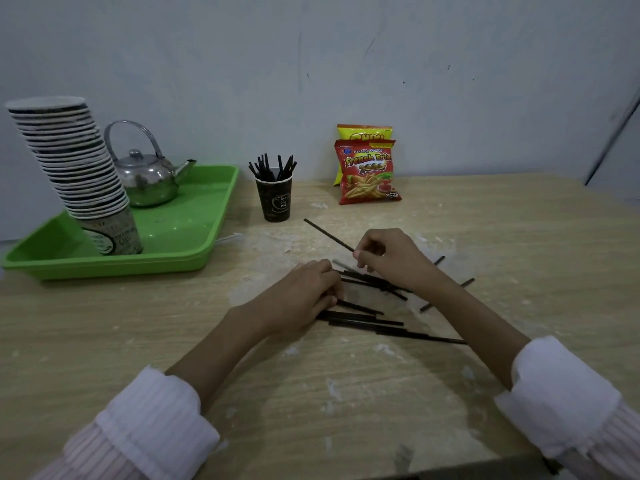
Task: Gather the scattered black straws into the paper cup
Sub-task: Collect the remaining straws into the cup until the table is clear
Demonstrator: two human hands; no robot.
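Note:
Several black straws (367, 318) lie scattered on the wooden table (519, 237) in front of me. My left hand (304, 292) rests on the left ends of the pile, fingers curled over a few straws. My right hand (391, 256) pinches one long straw (329, 234) that slants up and to the left. A dark paper cup (275, 199) stands upright behind the pile, with several straws standing in it.
A green tray (194, 237) at the left holds a tall leaning stack of paper cups (76, 168) and a metal kettle (149, 178). Two snack bags (369, 171) lean against the back wall. The table's near edge lies just below my sleeves.

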